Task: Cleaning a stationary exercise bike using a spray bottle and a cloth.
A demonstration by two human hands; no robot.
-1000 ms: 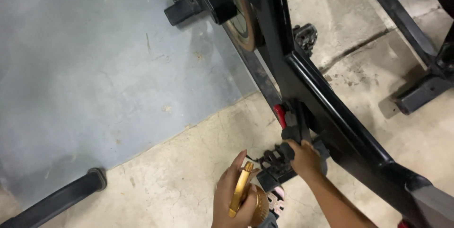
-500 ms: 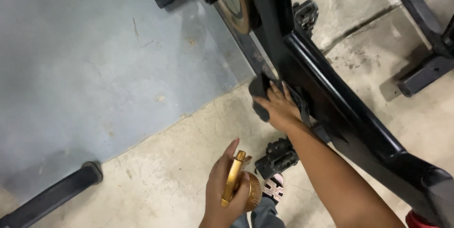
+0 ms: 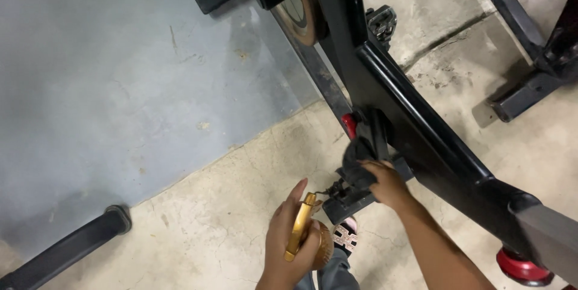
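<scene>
Gold spray bottle in left hand; right hand presses dark cloth.

The metal exercise bike frame is glossy black, its round knob red; the spray bottle gold; the wiping cloth dark grey.

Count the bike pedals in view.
2. One pedal sits low by the right hand, which holds a dark cloth at the crank. The far pedal shows beyond the frame. None seem hidden.
</scene>
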